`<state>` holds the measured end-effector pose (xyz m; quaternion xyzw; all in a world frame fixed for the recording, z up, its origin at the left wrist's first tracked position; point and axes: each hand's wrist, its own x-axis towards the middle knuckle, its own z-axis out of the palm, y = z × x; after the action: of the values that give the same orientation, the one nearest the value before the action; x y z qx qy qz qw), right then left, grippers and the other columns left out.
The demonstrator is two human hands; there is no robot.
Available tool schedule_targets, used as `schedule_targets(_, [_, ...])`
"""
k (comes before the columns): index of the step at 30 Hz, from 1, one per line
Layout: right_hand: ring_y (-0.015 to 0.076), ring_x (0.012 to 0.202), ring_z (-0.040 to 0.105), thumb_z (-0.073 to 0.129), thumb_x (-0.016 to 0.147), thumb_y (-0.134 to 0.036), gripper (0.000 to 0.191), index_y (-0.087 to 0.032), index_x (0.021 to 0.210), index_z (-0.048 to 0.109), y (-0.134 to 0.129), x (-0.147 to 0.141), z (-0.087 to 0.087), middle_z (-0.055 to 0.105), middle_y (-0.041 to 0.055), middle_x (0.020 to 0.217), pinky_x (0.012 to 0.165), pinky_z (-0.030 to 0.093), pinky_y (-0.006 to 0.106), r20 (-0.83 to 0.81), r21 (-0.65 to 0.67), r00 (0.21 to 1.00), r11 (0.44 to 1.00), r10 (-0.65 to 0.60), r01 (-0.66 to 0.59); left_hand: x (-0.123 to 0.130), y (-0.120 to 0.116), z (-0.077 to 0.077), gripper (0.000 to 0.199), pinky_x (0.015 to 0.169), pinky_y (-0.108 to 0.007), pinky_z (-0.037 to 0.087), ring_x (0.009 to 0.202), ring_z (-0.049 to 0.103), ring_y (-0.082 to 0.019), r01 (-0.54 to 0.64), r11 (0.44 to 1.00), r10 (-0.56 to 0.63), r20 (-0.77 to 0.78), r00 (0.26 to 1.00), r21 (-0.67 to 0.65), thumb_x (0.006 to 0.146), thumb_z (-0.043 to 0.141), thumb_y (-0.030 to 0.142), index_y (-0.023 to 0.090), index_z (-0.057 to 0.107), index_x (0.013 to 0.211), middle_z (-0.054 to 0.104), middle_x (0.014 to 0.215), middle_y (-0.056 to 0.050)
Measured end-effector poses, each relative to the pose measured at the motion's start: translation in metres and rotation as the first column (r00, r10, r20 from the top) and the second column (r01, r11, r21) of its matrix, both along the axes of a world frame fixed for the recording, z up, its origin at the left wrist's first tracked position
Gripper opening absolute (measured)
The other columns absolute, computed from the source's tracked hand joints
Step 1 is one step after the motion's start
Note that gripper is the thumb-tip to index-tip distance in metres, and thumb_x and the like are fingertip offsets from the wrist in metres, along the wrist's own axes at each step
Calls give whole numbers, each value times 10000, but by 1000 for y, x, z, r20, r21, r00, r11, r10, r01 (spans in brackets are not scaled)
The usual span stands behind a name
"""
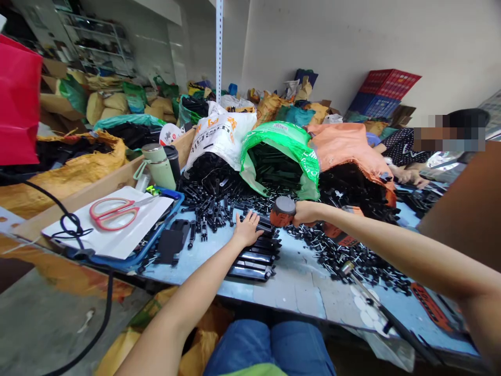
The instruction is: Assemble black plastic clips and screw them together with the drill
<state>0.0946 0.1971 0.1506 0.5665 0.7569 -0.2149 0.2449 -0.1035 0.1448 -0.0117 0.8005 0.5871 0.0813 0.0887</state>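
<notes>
My left hand (247,228) lies flat with fingers spread on a stack of flat black plastic pieces (254,258) on the blue tabletop (297,277). My right hand (307,212) grips the handle of a rubber mallet (282,211), whose round head hangs just right of the left fingers, over the stack's far end. Loose black parts (213,201) are heaped behind the stack, and small black pins (344,258) are scattered to its right.
Open sacks of black parts stand at the back: white (221,136), green (287,151), orange (348,149). Red scissors (113,211) lie on a white sheet on a blue tray at left, beside a green flask (158,166). Another person (415,156) sits at far right.
</notes>
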Motion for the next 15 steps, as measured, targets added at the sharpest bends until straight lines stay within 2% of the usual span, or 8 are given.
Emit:
schedule_targets(4, [142,453,524,596,549,-237,218,-124,729,644,-5,-7,-7,549,1,501,430,393,224,14,-48,999,998,36,-35,0,2,5,594,1036,-607,-54,1375,30,-260,8,1000,-8,7,1000,-5,874,301,519,230,270,1392,230,1474,-69])
schedule_targets(7, [149,460,529,590,543,-237,214,-118,711,646,-11,-14,-6,569,19,519,430,386,229,39,-27,997,998,62,-61,2,-9,14,597,1039,-597,-65,1375,46,-254,25,1000,-25,17,1000,-3,875,303,524,212,287,1384,240,1469,-82])
schedule_targets(11, [167,503,557,611,549,-282,233,-134,722,662,-30,-12,4,613,44,590,455,393,239,55,24,994,995,97,-99,12,-55,20,672,1090,-499,50,1372,96,-234,132,991,-132,60,990,-7,860,233,606,186,289,1382,258,1464,-81])
schedule_targets(13, [179,532,572,629,548,-294,225,-138,705,667,-39,-8,8,621,48,601,474,397,242,59,25,992,994,108,-110,16,-82,16,751,1096,-458,91,1369,115,-242,178,984,-177,101,979,-5,840,181,656,150,278,1387,243,1466,-102])
schedule_targets(15, [183,567,585,645,541,-278,222,-142,715,674,-46,-7,8,629,43,614,499,402,236,57,12,992,994,111,-112,18,-102,9,818,1097,-455,74,1369,104,-261,168,986,-168,129,977,9,820,156,688,115,254,1395,212,1472,-126])
